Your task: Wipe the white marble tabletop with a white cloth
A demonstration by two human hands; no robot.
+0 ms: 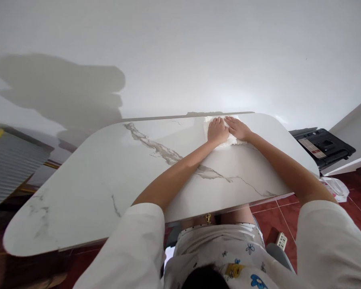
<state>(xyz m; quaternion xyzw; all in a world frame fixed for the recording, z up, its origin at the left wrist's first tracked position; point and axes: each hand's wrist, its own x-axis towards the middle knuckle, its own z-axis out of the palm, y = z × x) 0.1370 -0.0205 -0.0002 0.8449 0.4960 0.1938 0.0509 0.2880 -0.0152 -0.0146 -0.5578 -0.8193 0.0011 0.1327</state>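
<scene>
A person's two hands rest on a thin, crumpled white sheet near the wall-side edge of a white, marble-veined surface with rounded corners. The right hand lies palm down, fingers extended, pressed on the sheet without grasping it. Just beside it, the left hand has bent fingers; whether they grip the sheet cannot be told.

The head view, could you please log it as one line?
left hand: on white sheet; right hand: on same sheet; sheet: on marbled table, near wall
</scene>
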